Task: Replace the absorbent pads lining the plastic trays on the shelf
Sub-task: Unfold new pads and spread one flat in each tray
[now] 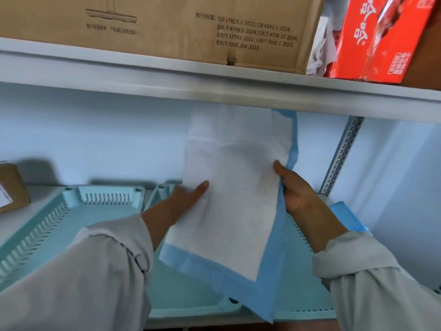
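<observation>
The right hand (296, 189) pinches the right edge of a white absorbent pad (229, 187) with a blue border, thumb on top. The left hand (188, 194) grips its left edge, thumb across the white face. The pad hangs tilted above the right-hand teal tray (191, 299); another teal tray (59, 232) sits left. More blue pads (346, 216) lie right. A cardboard box (155, 25) rests on the shelf (167, 77) above.

A pale blue wall (95, 139) in soft, even light backs the white shelf board (167, 75), on which a brown cardboard box (155, 22) and a red carton (381, 37) stand, with a perforated grey upright (343, 151) below its right end.
</observation>
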Available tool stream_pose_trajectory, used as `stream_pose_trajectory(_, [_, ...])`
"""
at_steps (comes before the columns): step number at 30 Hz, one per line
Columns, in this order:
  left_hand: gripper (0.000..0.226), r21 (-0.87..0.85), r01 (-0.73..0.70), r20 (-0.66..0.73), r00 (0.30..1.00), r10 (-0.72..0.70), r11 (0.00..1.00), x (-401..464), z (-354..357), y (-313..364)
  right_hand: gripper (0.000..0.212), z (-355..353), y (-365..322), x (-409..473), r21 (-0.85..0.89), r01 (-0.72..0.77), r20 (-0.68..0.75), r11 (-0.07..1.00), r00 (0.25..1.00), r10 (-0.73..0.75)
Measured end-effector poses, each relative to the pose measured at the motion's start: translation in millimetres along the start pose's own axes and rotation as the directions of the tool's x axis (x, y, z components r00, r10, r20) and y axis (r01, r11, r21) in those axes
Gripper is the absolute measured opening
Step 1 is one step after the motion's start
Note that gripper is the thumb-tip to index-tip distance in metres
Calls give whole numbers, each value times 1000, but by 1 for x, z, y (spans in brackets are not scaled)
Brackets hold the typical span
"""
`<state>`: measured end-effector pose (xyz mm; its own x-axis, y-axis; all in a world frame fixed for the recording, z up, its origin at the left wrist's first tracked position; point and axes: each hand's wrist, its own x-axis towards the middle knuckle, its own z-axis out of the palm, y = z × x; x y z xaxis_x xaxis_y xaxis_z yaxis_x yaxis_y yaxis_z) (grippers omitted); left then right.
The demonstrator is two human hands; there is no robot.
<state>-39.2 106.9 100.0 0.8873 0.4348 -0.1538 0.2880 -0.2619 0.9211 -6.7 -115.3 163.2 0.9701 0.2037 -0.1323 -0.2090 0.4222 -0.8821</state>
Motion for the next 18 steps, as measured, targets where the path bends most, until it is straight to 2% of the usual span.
stream_pose_trajectory(1, [112, -4, 93, 115, 989, -92, 996, -3, 2, -10, 21, -11, 4, 4, -4, -8, -36, 1000, 999, 8])
stream_pose_trajectory(3, [103, 20, 181, 230, 956, -181, 983, -2, 6, -32, 30, -34, 20, 9, -73, -80, -142, 994, 988, 69])
stream_pose_trajectory(6, [75, 45, 204, 225, 952, -209, 978, 7, 20, -59, 38, -75, 55, 18, -244, -222, -312, 944, 940, 141])
stream_pose_trajectory(9, [73, 189, 246, 241, 927, -288, 951, 8, 31, -80, 26, -108, 91, 20, -373, -406, -387, 834, 885, 258])
stream_pose_trajectory(11, [71, 234, 264, 230, 920, -317, 936, 7, 37, -89, 31, -124, 109, 29, -478, -471, -447, 742, 857, 256])
stream_pose_trajectory(15, [56, 219, 281, 138, 939, -315, 934, 5, 42, -93, 47, -116, 109, 31, -606, -393, -502, 691, 863, 50])
stream_pose_trajectory(18, [36, 195, 203, 85, 971, -223, 960, 9, 41, -88, 49, -106, 97, 33, -625, -171, -437, 762, 885, -160])
